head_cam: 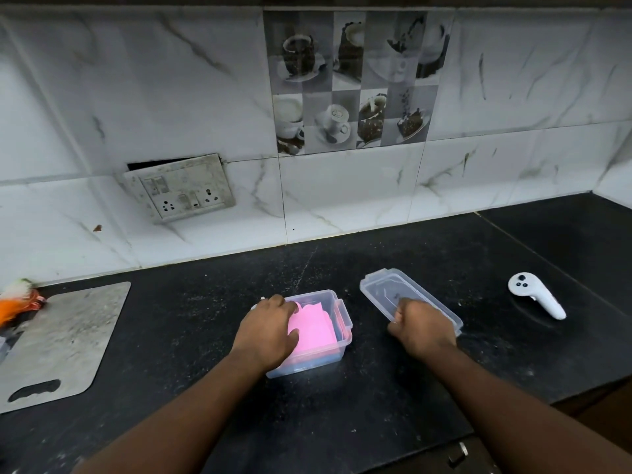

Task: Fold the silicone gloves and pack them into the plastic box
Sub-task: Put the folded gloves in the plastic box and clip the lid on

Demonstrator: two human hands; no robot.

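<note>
1. Head view: the box (pixel 337 336) sits on the counter (pixel 205 336), mid-way along and near its front edge.
2. Pink gloves (pixel 314 328) lie folded inside the box.
3. Left hand (pixel 266 331): fingers extended, pressing flat on the gloves.
4. Right hand (pixel 422 328): fingers curled, gripping the near end of the lid (pixel 393 290), just right of the box.

Black speckled countertop (pixel 212 330) with clear plastic box (pixel 343 318), its lid (pixel 386 289), steel cutting board (pixel 68 336), white controller (pixel 537 295).
</note>
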